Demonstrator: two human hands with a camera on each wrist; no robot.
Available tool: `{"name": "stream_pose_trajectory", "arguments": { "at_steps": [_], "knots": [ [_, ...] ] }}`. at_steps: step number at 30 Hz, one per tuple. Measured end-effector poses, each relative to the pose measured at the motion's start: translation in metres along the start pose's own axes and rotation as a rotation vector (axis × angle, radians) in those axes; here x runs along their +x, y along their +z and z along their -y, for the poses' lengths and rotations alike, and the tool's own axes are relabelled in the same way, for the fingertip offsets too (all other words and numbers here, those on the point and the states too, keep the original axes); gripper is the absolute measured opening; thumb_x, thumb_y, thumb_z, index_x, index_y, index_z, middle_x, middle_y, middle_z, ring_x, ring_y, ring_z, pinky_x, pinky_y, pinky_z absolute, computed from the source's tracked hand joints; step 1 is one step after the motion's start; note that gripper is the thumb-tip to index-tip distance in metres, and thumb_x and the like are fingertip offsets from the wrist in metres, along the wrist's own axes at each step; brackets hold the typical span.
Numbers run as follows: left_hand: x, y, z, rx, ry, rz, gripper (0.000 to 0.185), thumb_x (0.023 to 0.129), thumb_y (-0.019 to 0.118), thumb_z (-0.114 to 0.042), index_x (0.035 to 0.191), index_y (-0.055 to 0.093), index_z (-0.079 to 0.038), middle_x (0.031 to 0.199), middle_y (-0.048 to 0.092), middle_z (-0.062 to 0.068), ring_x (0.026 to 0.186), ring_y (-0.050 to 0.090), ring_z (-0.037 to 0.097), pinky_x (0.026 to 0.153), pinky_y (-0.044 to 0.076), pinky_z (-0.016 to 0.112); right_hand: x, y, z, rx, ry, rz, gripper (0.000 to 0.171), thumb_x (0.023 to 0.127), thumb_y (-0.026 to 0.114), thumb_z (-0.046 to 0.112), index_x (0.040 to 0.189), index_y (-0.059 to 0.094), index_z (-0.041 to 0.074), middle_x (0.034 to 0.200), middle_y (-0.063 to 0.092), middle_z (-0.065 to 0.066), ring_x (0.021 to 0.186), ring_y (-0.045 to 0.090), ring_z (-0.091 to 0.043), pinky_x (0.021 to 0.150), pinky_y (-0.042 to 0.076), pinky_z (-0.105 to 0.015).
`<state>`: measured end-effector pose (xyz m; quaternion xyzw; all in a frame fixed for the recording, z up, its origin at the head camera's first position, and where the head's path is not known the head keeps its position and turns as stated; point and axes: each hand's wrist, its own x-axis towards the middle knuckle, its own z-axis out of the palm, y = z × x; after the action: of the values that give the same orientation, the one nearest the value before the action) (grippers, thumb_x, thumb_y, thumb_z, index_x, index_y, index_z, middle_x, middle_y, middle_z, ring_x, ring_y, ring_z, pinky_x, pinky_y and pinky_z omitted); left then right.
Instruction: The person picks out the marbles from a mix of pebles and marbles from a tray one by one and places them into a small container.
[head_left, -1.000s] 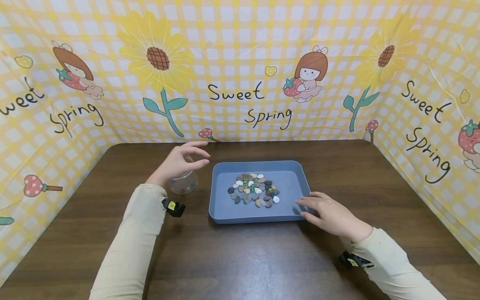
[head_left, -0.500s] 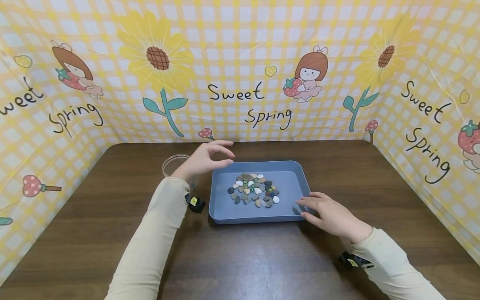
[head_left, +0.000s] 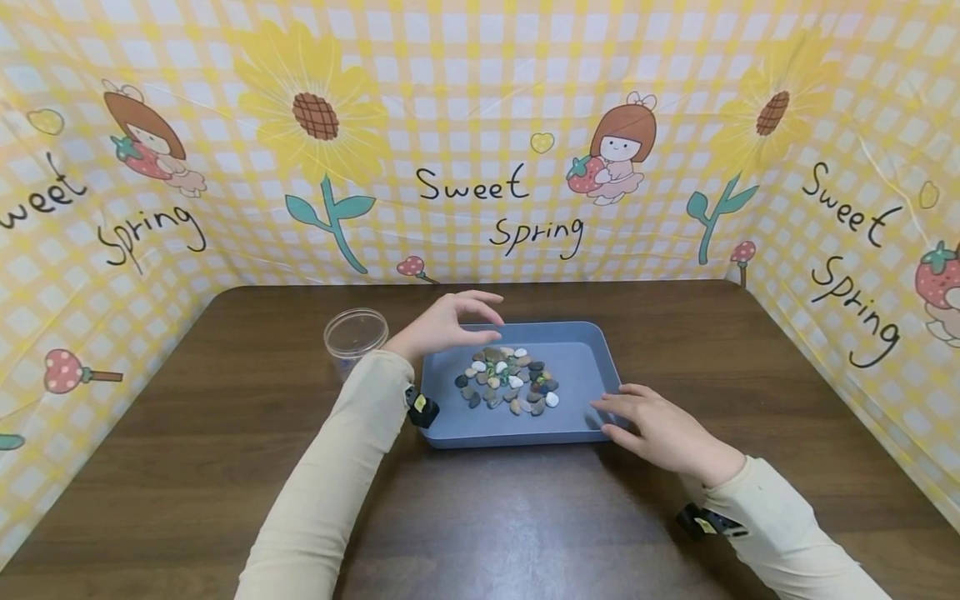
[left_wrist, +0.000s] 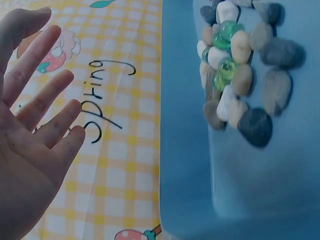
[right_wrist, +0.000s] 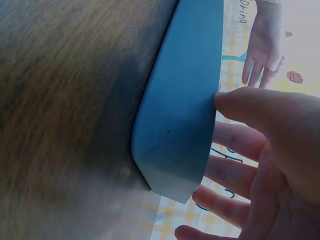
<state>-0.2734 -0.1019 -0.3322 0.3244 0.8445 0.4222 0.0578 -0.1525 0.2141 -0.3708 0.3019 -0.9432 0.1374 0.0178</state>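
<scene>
The dark brown wooden desk [head_left: 225, 467] is carrying all items inside a yellow checked printed backdrop [head_left: 480, 125] that is enclosing its rear and side edges, which is keeping the work area bounded. The shallow rectangular blue plastic tray [head_left: 581, 367] is sitting near the centre of the desk, slightly toward the rear edge, and is confining the loose contents to one place. The right hand [head_left: 660, 429] is resting at the tray's front-right corner with its fingers extended, the thumb and fingertips touching the tray wall [right_wrist: 185, 110]; judging from this contact, it is steadying the tray against sliding. The left hand [head_left: 446, 325] is hovering above the tray's rear-left corner, fingers spread and relaxed, grasping nothing, as the left wrist view [left_wrist: 35, 125] confirms. The small clear round plastic jar [head_left: 355, 333] is standing upright, uncovered, just left of the tray near the left forearm, within short reach. The pile of small mixed pebbles and green glass beads [head_left: 508, 382] is lying clustered at the tray's centre, well apart from both hands.
</scene>
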Motion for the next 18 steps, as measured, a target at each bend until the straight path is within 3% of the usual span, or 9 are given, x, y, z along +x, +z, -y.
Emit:
{"name": "stream_pose_trajectory", "arguments": {
  "at_steps": [11, 18],
  "knots": [
    [0.019, 0.015, -0.005, -0.023, 0.002, 0.052, 0.018, 0.083, 0.069, -0.018, 0.099, 0.071, -0.01, 0.14, 0.049, 0.006, 0.134, 0.039, 0.024, 0.109, 0.034, 0.049, 0.0, 0.0, -0.002, -0.001, 0.004, 0.011, 0.036, 0.092, 0.057, 0.023, 0.124, 0.06, 0.006, 0.125, 0.062, -0.015, 0.123, 0.049, -0.04, 0.098, 0.043, -0.052],
    [0.028, 0.026, -0.005, -0.021, -0.009, 0.137, 0.019, 0.084, 0.068, -0.02, 0.101, 0.071, -0.011, 0.142, 0.048, 0.005, 0.137, 0.037, 0.023, 0.111, 0.032, 0.047, 0.002, 0.0, -0.003, -0.008, 0.006, 0.012, 0.036, 0.091, 0.058, 0.023, 0.123, 0.061, 0.006, 0.124, 0.062, -0.015, 0.122, 0.049, -0.04, 0.097, 0.043, -0.053]
  ]
}}
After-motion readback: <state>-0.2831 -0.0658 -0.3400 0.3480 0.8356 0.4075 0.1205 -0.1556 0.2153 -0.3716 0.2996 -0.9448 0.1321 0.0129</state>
